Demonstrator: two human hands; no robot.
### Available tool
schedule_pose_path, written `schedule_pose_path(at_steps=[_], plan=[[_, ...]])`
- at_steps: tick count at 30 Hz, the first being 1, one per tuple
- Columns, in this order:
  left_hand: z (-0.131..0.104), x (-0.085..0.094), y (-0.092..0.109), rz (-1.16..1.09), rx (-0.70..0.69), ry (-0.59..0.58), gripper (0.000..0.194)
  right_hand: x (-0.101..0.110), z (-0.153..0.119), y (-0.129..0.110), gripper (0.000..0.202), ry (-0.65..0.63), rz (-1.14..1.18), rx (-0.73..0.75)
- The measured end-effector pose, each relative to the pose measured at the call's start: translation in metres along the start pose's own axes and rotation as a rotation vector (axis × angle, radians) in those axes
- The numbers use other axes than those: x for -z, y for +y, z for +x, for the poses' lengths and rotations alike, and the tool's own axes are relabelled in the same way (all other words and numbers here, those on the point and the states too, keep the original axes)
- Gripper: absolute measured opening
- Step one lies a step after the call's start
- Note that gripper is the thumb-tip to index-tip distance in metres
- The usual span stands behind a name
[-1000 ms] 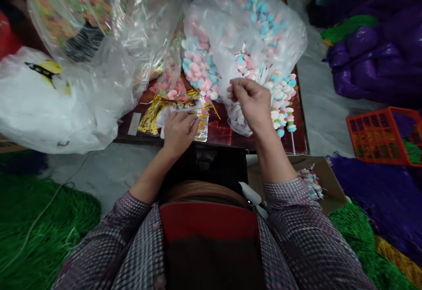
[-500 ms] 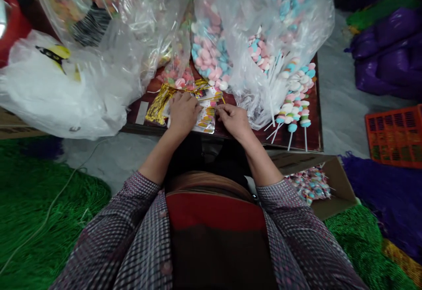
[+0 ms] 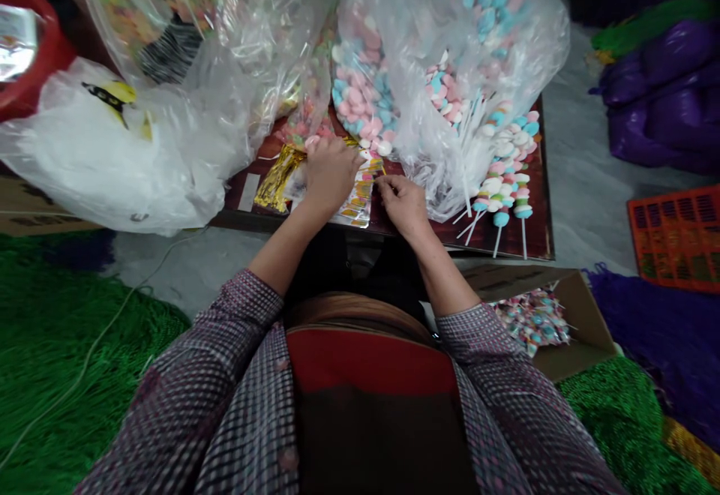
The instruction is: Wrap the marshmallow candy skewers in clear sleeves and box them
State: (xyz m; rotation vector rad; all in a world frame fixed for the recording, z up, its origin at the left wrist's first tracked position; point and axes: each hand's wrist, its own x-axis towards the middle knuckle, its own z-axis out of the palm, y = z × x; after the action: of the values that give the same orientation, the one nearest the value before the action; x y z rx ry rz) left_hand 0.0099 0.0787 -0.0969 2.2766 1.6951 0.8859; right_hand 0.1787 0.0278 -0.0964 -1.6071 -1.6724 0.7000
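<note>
L hand (image 3: 333,172) palm-down over printed packs (image 3: 360,204), fingers loosely spread; R hand (image 3: 405,202) at packs' R edge, thumb + fingertips drawn in, can't tell if pinching anything. Packs lie nr front edge of tbl (image 3: 537,229). Gold ties (image 3: 274,184) just L of L hand. Candy skewers (image 3: 509,157) R of R hand, nr clear bag (image 3: 416,37) w/ pink/blue candy (image 3: 363,97). Open carton (image 3: 588,319) w/ wrapped candy (image 3: 534,319) below tbl's R end.

Printed yellow-and-pink packets (image 3: 361,201), flat on dark red table (image 3: 538,232), partly covered, gold strips (image 3: 274,181) bunched beside them
</note>
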Motion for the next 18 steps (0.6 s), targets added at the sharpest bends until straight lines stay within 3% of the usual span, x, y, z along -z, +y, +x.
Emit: schedule_pose_path(at_steps=[6,9,14,18], plan=[[0.022,-0.03,-0.006,-0.021,-0.002,0.046,0.012,-0.005,-0.002,0.005,0.026,0.044,-0.006,0.009],[0.024,-0.034,-0.006,0.007,0.031,0.037,0.006,-0.007,-0.003,0.006,0.026,0.061,-0.027,0.025],[0.03,-0.037,-0.006,0.018,0.055,0.023,0.015,-0.01,-0.002,0.007,0.028,0.062,-0.045,0.041],[0.036,-0.042,-0.006,0.04,0.067,-0.054,0.017,-0.011,-0.001,0.008,0.026,0.077,-0.01,0.044]])
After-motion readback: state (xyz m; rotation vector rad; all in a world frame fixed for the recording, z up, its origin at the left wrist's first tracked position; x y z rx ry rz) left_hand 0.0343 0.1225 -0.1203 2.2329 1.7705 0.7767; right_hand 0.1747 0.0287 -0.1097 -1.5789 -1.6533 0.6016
